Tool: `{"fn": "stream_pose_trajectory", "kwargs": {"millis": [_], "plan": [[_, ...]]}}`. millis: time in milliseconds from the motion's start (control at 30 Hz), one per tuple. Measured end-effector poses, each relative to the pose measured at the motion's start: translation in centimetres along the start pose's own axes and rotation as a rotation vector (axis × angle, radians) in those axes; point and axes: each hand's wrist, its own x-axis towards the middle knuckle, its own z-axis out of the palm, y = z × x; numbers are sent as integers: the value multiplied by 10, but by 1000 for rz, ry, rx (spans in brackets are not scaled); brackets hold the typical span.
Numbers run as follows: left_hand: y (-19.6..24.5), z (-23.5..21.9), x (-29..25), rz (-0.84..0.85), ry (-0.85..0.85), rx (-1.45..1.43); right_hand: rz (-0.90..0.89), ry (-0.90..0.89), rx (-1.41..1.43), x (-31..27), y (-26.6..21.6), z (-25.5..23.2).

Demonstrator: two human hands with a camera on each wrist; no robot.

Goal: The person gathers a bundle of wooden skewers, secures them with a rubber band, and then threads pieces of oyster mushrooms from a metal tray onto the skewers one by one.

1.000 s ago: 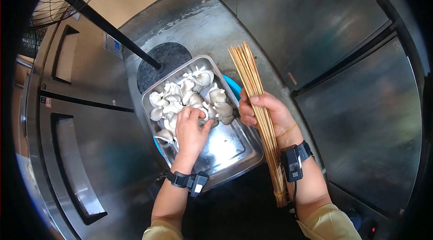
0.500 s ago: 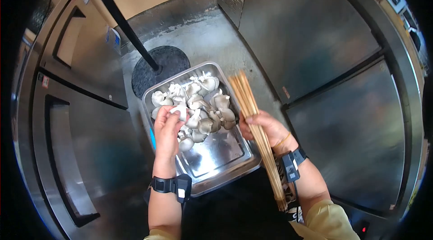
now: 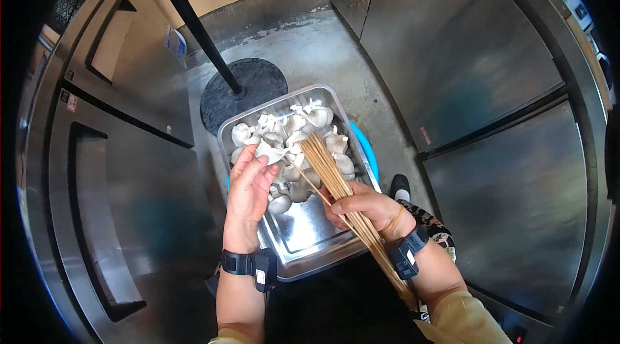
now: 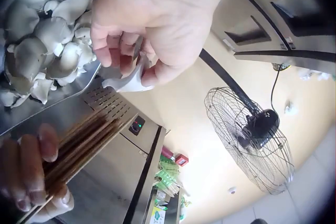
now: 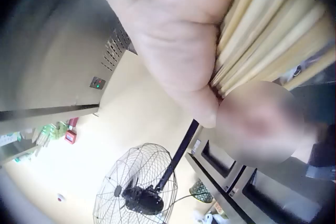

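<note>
The bundle of thin tan wooden skewers (image 3: 345, 192) has swung left: 0.5 s ago it stood beyond the tray's right edge, and now its upper ends lie over the mushrooms. 1 slanting skewer (image 3: 314, 182) now stands apart from the rest, its upper end near the pale grey-white mushroom piece (image 3: 271, 153). That piece is above the left part of the tray, pinched between the thumb and fingers of the left hand (image 3: 248, 190), as it was 0.5 s ago. The right hand (image 3: 365, 207) is clenched round the middle of the bundle, over the tray's right side.

The bundle and right hand hide part of the shiny rectangular steel tray (image 3: 300, 231) and some of the loose grey-white mushrooms (image 3: 336, 144) at its far end; the near end shows bare metal. A bright blue rounded object (image 3: 366, 153) shows past the tray's right edge. At far left, just beside the tray, is a black round base (image 3: 223, 104) with a black pole (image 3: 200, 37). Steel cabinets (image 3: 510, 173) flank the floor at left and right. A dark shoe (image 3: 400, 185) now shows right of the tray.
</note>
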Motion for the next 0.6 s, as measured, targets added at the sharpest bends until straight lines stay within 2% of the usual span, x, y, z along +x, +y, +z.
{"fn": "stream_pose_trajectory", "kwargs": {"millis": [100, 300, 433, 600], "plan": [[5, 2, 3, -25, -45, 27, 1, -42, -22, 4, -5, -3], [-3, 3, 9, -37, 24, 172, 20, -14, -30, 1, -11, -6], [-8, 8, 9, -56, -7, 194, 9, 57, -129, -2, -10, -7], [-7, 10, 6, -79, -29, 155, -12, 46, -131, -4, -8, -7]]}}
